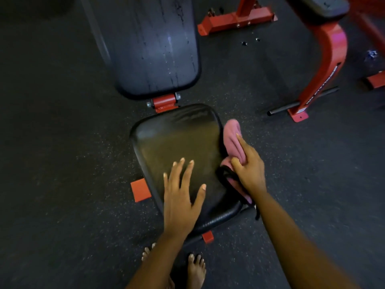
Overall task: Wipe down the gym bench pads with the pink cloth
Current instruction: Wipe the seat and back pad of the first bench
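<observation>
- Head view: a person bends over the black seat pad point(179, 142) of a red-framed gym bench, bare feet point(195, 270) planted on the dark speckled floor point(62, 163) just short of the seat pad's near edge
- The left hand point(181, 197) lies open on the near half of the seat pad, palm down, fingers straight and spread
- The right hand point(249, 170) grips the pink cloth point(232, 136) at the seat pad's right edge, thumb and fingers curled round a bunched fold, forefinger stretched along it
- The pink cloth drapes over that right edge, one end reaching towards the seat pad's far right corner, the other showing below the hand near the near right corner
- A black strap point(224, 174) loops on the seat pad just left of the right hand, touching the cloth
- The streaked back pad point(158, 49) lies beyond the seat pad, a red hinge bracket point(164, 102) between the two
- A red foot plate point(140, 189) shows just left of the seat pad
- A curved red frame point(325, 69) stands to the right of the seat pad, well apart from it
</observation>
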A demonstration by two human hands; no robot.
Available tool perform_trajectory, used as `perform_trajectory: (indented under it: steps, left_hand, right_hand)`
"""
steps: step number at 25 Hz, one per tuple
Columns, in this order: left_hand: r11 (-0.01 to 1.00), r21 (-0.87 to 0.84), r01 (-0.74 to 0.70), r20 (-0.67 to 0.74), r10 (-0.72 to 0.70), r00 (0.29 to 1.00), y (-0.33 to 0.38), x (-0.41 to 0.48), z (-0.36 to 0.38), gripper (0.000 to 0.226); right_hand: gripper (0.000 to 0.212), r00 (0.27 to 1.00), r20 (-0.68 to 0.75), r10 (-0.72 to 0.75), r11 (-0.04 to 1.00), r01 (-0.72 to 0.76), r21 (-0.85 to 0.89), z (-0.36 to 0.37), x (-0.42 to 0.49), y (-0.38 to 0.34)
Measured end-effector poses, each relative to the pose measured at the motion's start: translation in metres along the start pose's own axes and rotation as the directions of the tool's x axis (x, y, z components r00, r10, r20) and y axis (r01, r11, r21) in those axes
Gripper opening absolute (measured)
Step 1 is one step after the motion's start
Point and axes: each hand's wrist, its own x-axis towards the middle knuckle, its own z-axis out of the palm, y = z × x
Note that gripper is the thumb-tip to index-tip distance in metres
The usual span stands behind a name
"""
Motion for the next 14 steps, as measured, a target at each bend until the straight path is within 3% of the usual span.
perform_trajectory:
  steps: [2, 5, 8, 14]
  left_hand:
    - [0.937, 0.296, -0.185, 0.107, 0.16, 0.981, -0.01, 0.03, 0.015, 0.059]
    - [0.801, 0.529, -0.279, 0.223, 0.186, 0.957, -0.021, 0.044, 0.03, 0.061]
    - [0.772, 0.565, -0.291, 0.227, 0.194, 0.954, -0.023, 0.043, 0.034, 0.061]
    - [0.762, 0.576, -0.295, 0.227, 0.197, 0.954, -0.02, 0.046, 0.032, 0.062]
  right_hand:
    - [0.066, 0.995, 0.02, -0.102, 0.995, 0.102, -0.003, -0.001, 0.05, -0.016]
    - [0.069, 0.969, 0.163, -0.187, 0.98, 0.195, -0.031, 0.013, 0.131, -0.037]
    - [0.072, 0.926, 0.355, -0.128, 0.977, 0.18, -0.116, 0.037, 0.164, -0.037]
    - [0.072, 0.956, 0.284, 0.068, 0.983, -0.112, 0.144, 0.026, 0.094, 0.001]
